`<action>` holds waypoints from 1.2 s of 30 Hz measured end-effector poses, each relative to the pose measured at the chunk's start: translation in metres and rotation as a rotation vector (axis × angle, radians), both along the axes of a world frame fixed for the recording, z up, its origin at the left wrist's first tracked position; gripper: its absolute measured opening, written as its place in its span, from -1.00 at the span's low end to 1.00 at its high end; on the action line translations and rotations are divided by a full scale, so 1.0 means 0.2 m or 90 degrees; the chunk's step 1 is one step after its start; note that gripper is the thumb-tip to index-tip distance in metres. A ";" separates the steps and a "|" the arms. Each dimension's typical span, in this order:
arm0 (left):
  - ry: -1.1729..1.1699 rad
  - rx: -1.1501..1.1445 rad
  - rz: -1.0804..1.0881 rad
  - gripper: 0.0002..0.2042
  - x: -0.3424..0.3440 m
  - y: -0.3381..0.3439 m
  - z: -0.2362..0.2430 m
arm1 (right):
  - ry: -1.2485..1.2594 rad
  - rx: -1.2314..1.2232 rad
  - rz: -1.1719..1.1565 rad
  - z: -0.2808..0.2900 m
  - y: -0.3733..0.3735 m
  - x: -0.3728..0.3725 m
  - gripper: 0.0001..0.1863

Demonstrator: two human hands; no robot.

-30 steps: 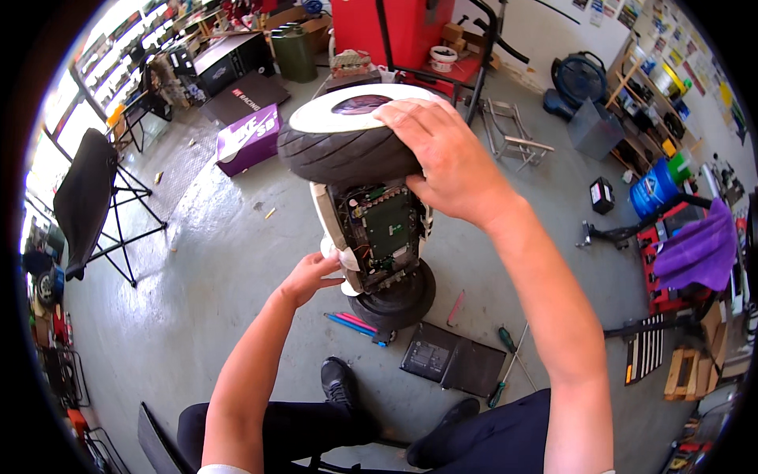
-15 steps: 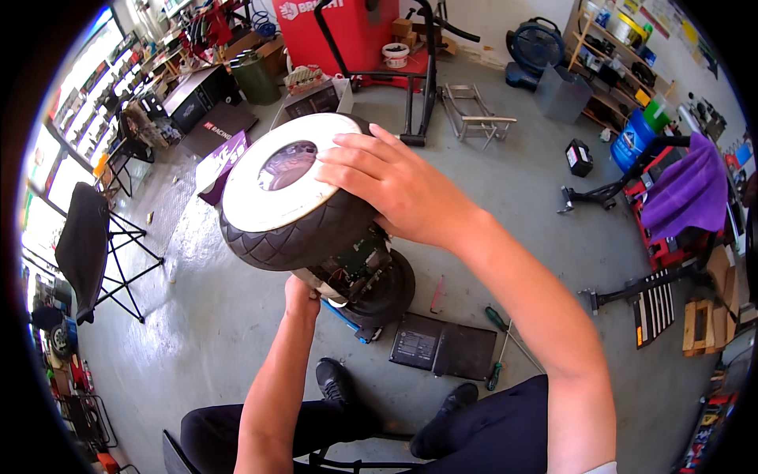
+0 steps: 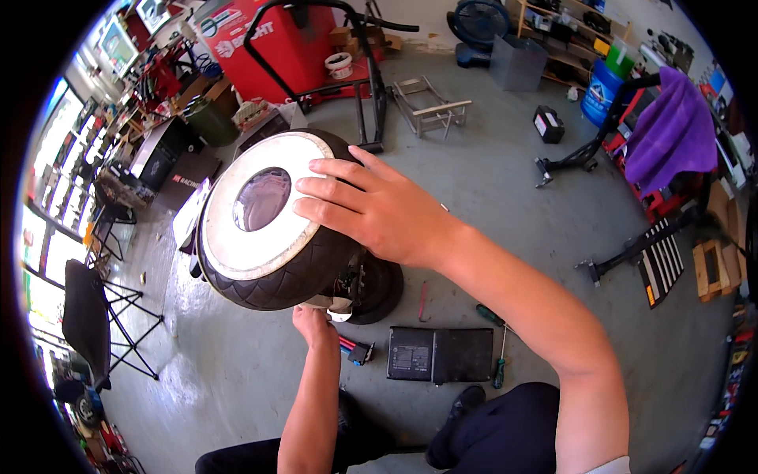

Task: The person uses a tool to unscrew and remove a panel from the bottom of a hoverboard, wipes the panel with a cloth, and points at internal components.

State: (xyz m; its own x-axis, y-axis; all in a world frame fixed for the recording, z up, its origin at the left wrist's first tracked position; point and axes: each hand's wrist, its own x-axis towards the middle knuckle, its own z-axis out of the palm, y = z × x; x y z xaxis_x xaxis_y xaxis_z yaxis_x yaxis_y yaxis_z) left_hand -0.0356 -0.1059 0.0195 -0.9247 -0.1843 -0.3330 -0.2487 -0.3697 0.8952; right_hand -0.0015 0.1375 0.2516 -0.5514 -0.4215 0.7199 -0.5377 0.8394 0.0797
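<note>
A hoverboard stands on end on the floor. Its upper wheel (image 3: pixel 276 265) has a black tyre and a white hub cover with a shiny round centre. My right hand (image 3: pixel 379 209) grips this wheel from the right, with its fingers spread over the hub cover and the palm on the tyre. Below, my left hand (image 3: pixel 314 322) is closed at the pale casing (image 3: pixel 338 308); its fingertips are partly hidden. Circuitry shows in the opened body (image 3: pixel 347 275). The lower wheel (image 3: pixel 387 292) rests on the floor. Beside my left hand, red and blue wires end at a black connector (image 3: pixel 359 352).
A black battery pack (image 3: pixel 474 355) lies on the floor, with screwdrivers (image 3: pixel 499 371) and a pink rod (image 3: pixel 423 300) near it. A folding chair (image 3: pixel 85 324) stands left. A metal frame (image 3: pixel 430 107) is farther back; a stand with a purple cloth (image 3: pixel 671 134) is right.
The view has shifted, and the hoverboard's top now leans nearer to me. My right hand stays on the wheel. My left hand remains at the casing; the wires and connector show more clearly beside it.
</note>
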 end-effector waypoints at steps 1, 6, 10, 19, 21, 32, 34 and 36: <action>0.009 -0.023 -0.016 -0.77 -0.01 0.00 0.01 | 0.008 -0.007 0.001 0.00 0.03 0.02 -0.62; 0.032 -0.065 0.000 -0.83 -0.03 -0.02 0.07 | 0.105 -0.098 0.015 -0.08 -0.02 0.02 -0.63; 0.011 -0.067 -0.090 -0.82 -0.05 0.03 0.07 | 0.121 -0.197 0.014 -0.18 0.00 -0.05 -0.65; 0.084 -0.285 -0.167 -0.66 -0.01 -0.11 0.09 | -0.189 -0.783 -0.138 -1.18 0.06 0.18 -0.92; 0.155 -0.512 -0.180 -0.68 0.00 -0.18 0.20 | -0.284 -0.874 -0.057 -1.27 -0.18 0.17 -0.89; 0.313 -0.366 -0.171 -0.54 0.14 -0.09 0.21 | -0.479 -0.882 0.107 -1.41 -0.48 0.24 -0.57; 0.300 -0.496 -0.185 -0.57 0.13 -0.12 0.22 | -0.429 -0.877 0.093 -1.42 -0.53 0.25 -0.54; 0.288 -0.541 -0.164 -0.60 0.12 -0.15 0.19 | -0.474 -0.841 0.099 -1.45 -0.57 0.27 -0.45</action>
